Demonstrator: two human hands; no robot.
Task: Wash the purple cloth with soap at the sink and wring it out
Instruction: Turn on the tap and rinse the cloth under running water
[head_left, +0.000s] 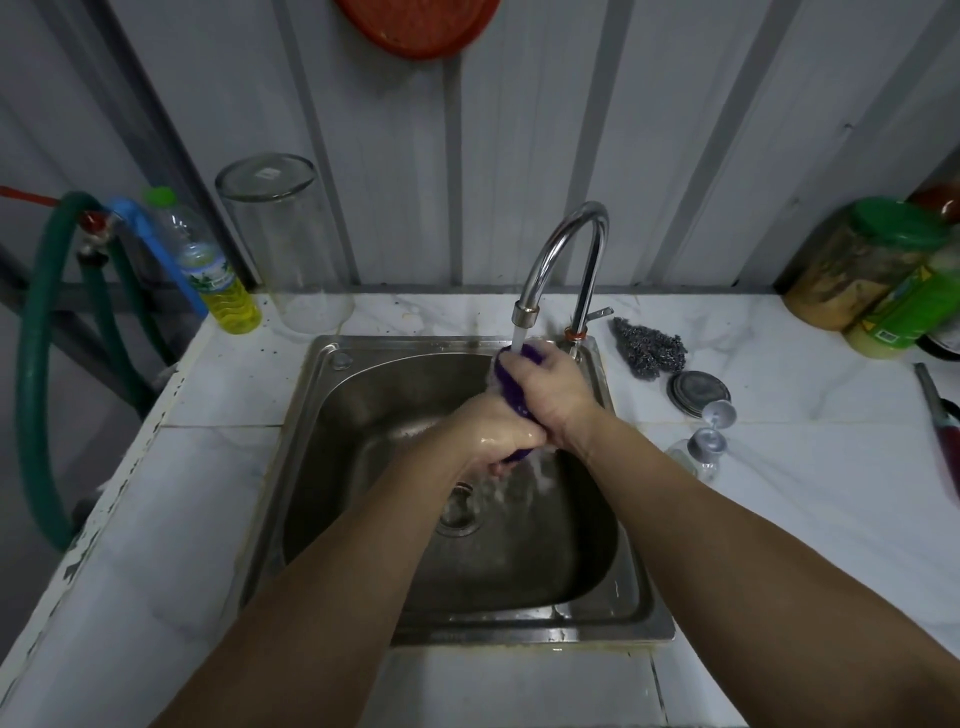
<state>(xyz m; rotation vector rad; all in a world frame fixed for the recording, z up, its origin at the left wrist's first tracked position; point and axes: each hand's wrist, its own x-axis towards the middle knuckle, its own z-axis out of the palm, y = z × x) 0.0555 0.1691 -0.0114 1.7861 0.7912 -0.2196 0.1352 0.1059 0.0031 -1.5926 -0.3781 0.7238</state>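
Observation:
The purple cloth (508, 379) is bunched into a roll over the steel sink (332, 395), right under the running tap (563, 249). My right hand (550, 389) grips its upper end, where the water stream lands. My left hand (491, 434) grips the lower end, and water runs off below it toward the drain (460, 512). Most of the cloth is hidden inside both fists. A bottle of yellow liquid soap (218, 275) stands at the back left corner of the counter.
An upturned glass jar (291, 244) stands behind the sink. Steel wool (649, 345), a round lid (696, 392) and a lying wine glass (704, 441) are right of the sink. Jars (878, 270) crowd the back right. A green hose (36, 364) hangs at left.

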